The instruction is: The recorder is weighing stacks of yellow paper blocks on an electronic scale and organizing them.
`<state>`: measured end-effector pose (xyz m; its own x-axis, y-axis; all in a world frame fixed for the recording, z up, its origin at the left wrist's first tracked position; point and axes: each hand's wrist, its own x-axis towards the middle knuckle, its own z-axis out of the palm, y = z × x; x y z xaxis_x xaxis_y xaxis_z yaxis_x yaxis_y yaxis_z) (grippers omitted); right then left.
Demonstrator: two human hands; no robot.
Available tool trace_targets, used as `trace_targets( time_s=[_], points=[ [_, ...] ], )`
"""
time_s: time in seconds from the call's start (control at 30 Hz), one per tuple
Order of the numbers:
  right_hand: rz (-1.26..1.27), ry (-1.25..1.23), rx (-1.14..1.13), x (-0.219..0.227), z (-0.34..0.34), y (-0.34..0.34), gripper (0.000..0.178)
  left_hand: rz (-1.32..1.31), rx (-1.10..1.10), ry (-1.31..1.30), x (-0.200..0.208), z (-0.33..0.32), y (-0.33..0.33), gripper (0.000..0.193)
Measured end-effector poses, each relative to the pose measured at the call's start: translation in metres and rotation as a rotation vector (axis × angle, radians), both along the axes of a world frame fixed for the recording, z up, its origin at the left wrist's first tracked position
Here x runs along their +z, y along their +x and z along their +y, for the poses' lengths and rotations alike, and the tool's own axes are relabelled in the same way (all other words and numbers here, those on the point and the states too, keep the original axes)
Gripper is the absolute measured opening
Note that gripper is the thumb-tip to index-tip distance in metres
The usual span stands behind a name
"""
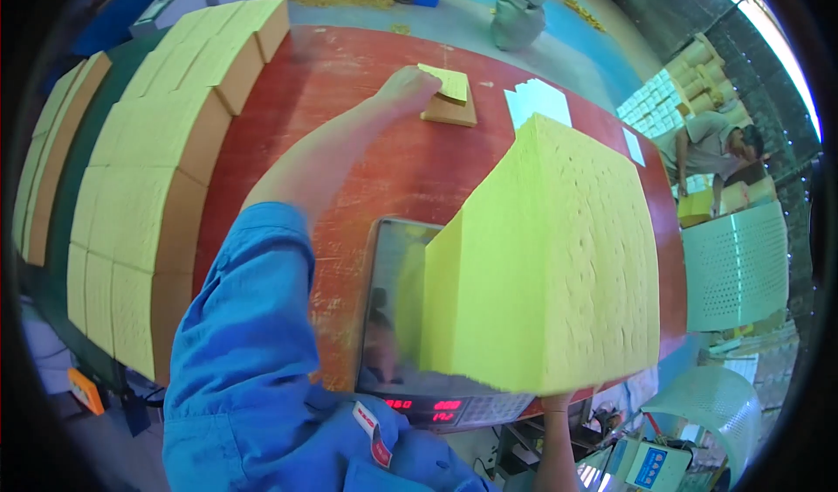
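Note:
My left hand (408, 89) reaches across the red table, its fingers closed on the edge of a few yellow paper sheets (446, 82). Those sheets sit over a small tan block (449, 113). A tall stack of rough yellow paper (576, 256) fills the middle right, standing on a digital scale (397, 265) with a lit red display. By the stack's near lower edge is my right hand (556, 402); its fingers are mostly hidden by the paper.
Rows of yellow paper stacks (131, 195) line the table's left side. White-blue sheets (539, 103) lie behind the tall stack. On the right, a person (707, 147) bends over near a perforated panel (738, 265). A grey sack (518, 16) stands on the floor beyond the red table (305, 82).

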<state>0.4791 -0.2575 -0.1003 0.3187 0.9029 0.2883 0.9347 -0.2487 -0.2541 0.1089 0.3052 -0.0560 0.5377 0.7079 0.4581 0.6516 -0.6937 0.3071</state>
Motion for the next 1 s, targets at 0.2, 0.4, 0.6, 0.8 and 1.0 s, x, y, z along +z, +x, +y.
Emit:
trace_targets(
  time_s=[0.2, 0.4, 0.6, 0.8, 1.0],
  points=[
    [-0.079, 0.102, 0.152, 0.021, 0.012, -0.018, 0.034, 0.100, 0.089, 0.015, 0.017, -0.158, -0.138, 0.014],
    [0.242, 0.287, 0.069, 0.008, 0.006, 0.004, 0.027, -0.039, 0.228, -0.030, 0.016, -0.406, -0.192, 0.014],
    [0.672, 0.287, 0.529, 0.089, -0.040, -0.086, 0.026, -0.016, 0.334, -0.102, 0.036, -0.604, -0.157, 0.014],
    [1.728, -0.902, 0.596, 0.067, -0.053, -0.244, 0.045, -0.021, 0.398, -0.091, 0.040, -0.684, -0.118, 0.012],
    [1.730, -0.693, 0.543, -0.004, -0.058, -0.323, 0.018, -0.058, 0.595, -0.174, 0.022, -0.719, -0.102, 0.043]
  ],
)
